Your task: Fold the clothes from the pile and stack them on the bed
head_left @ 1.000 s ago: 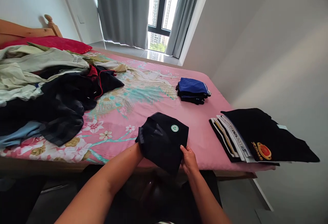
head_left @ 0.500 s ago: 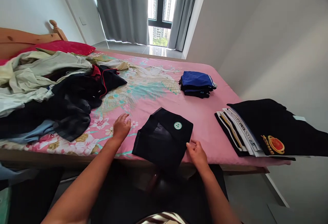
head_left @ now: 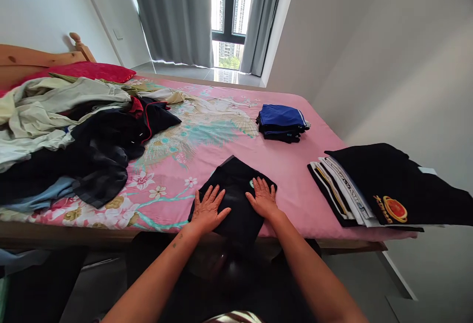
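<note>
The left hand (head_left: 207,213) and right hand (head_left: 263,200) lie flat, fingers (head_left: 219,198) spread, gripping nothing. The black cloth (head_left: 236,202) is under them, on the bed (head_left: 291,180). Soft, even pushing outward should smooth it best.

Your left hand (head_left: 209,209) lies palm down, fingers fanned, thumb pointing toward your right hand (head_left: 263,199), likewise flat and set apart, slightly farther forward. Behind the hands, your forearms (head_left: 158,273) slant outward.
</note>
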Available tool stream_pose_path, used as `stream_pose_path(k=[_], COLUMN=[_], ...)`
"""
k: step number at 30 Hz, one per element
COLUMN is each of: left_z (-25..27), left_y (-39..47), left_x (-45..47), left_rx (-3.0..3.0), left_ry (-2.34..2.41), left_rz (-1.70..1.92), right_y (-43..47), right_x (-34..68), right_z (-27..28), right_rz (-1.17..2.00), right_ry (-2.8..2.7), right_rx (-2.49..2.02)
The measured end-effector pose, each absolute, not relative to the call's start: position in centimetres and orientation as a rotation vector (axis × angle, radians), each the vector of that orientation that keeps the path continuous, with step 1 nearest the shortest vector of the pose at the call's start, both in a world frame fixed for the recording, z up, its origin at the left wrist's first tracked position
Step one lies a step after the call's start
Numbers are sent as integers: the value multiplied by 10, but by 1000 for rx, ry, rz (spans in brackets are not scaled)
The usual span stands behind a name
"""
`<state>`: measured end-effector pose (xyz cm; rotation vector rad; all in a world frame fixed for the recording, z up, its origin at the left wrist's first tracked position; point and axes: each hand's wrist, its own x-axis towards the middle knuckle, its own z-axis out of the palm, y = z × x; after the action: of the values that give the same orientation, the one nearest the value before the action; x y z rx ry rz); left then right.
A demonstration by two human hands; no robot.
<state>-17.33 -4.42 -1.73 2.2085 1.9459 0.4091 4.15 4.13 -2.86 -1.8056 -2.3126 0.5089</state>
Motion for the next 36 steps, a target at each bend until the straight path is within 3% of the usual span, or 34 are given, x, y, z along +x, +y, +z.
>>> stream_pose_path(k=[3, 6, 9, 13, 16, 18, 20, 25, 30, 36], left_z=[-19, -21, -18, -2, -5, -17, -30, -25, -8, -15], left_y=[-41, -43, -51, -87, -129, -150, -157, -141, -139, -160], left_x=[-184, -201, -219, -209, -166, -134, -107, -75, -78, -126], left_rx=[2194, 2075, 1862, 1574, 1286, 1068, 835, 341, 207, 198], left_ry=[1905, 2024, 2161, 2023, 1608, 1358, 1256, 1060, 1040, 1126], left_rz=[434, 583, 882, 1265, 970, 693, 657, 1049, 1298, 1207], right_y=[48, 50, 40, 11, -6, -9, -9, -16, -56, -87], right_x=[53, 77, 103, 117, 112, 106, 99, 80, 69, 83], right_z=[-31, -27, -24, -17, -11, -8, -6, -9, -20, -22], right_rz=[579, 670, 1047, 1599, 1831, 1881, 1893, 1803, 1767, 1878], right_ry=[-2154, -1634, -1114, -855, -723, -725, -745, -693, -575, -522], right_rx=[-1693, -1589, -1542, -1391, -1354, -1376, -1394, -1381, -1337, -1130])
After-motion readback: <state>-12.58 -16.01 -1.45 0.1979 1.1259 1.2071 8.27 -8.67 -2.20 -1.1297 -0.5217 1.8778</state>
